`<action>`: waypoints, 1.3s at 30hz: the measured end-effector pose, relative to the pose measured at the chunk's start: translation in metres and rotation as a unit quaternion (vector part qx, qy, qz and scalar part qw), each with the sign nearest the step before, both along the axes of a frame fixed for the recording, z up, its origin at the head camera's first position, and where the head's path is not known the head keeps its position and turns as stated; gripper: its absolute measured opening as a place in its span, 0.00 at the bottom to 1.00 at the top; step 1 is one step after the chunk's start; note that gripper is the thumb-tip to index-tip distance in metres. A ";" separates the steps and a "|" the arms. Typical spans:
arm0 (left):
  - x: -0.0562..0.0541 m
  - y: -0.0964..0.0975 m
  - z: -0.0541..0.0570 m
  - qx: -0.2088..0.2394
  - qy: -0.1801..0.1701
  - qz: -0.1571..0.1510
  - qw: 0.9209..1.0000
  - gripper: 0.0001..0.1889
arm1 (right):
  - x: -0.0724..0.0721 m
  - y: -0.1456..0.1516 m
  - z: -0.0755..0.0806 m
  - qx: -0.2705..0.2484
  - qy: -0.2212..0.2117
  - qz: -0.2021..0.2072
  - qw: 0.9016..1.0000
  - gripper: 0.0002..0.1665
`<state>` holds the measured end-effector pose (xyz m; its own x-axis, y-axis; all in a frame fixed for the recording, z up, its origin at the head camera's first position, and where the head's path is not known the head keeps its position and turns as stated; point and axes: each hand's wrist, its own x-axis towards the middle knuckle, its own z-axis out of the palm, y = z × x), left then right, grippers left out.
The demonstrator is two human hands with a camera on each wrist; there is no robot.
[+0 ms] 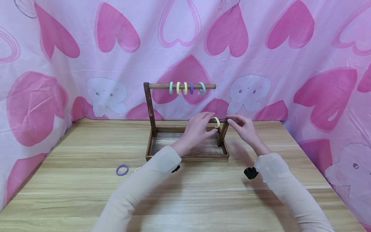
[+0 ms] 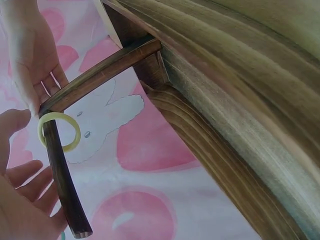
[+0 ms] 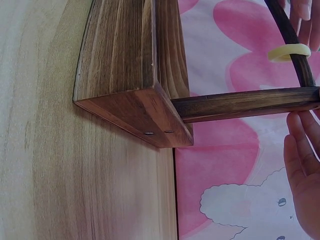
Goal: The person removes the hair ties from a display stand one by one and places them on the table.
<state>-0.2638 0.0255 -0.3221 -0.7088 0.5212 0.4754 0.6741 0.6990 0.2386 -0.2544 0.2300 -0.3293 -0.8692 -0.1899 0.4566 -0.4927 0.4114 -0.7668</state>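
A brown wooden rack (image 1: 189, 158) with a tray base has a tall arm and a shorter arm. On the shorter arm's bar (image 2: 62, 175) hangs a pale yellow ring (image 1: 217, 122). My left hand (image 1: 197, 130) is around this bar beside the ring, its thumb and fingers spread apart with nothing pinched between them. At the bar's outer corner, my right hand (image 1: 244, 130) holds the top of the short post (image 3: 240, 105) between thumb and fingertips. The tall arm's bar (image 1: 159, 86) carries several rings: green (image 1: 171, 87), yellow (image 1: 178, 88) and purple (image 1: 191, 88).
A purple ring (image 1: 122, 169) lies on the wooden table (image 1: 87, 151) left of the rack. Another pale ring (image 1: 137, 169) is mostly hidden by my left sleeve. A pink heart-patterned cloth (image 1: 116, 64) hangs behind and at both sides.
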 end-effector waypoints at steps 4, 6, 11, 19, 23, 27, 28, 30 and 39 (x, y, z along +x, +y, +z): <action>-0.002 0.005 0.001 -0.028 0.009 0.027 0.999 0.31 | 0.000 0.000 0.000 -0.003 0.002 0.004 1.000 0.16; -0.003 0.007 0.001 -0.047 0.015 0.043 0.998 0.32 | -0.001 0.001 -0.001 -0.005 0.001 0.007 1.000 0.16; -0.003 0.014 0.001 -0.082 0.017 0.073 0.994 0.33 | 0.000 0.001 -0.001 0.000 -0.001 0.008 1.000 0.16; -0.003 0.021 -0.001 -0.093 0.012 0.106 0.990 0.32 | -0.006 0.005 -0.007 -0.010 0.001 0.014 1.000 0.16; -0.005 0.023 -0.001 -0.091 0.015 0.115 0.989 0.30 | -0.016 0.012 -0.018 -0.010 0.001 0.012 1.000 0.16; -0.006 0.025 -0.001 -0.096 0.008 0.121 0.988 0.29 | -0.022 0.016 -0.024 -0.001 -0.003 0.002 1.000 0.18; -0.006 0.025 -0.001 -0.096 0.006 0.122 0.988 0.29 | -0.023 0.016 -0.025 -0.001 -0.005 0.000 1.000 0.18; -0.006 0.026 -0.002 -0.097 0.006 0.126 0.987 0.28 | -0.023 0.016 -0.025 0.000 -0.004 -0.001 1.000 0.18; -0.009 0.026 -0.002 -0.113 0.001 0.129 0.985 0.24 | -0.004 0.004 -0.005 -0.004 0.003 0.008 1.000 0.16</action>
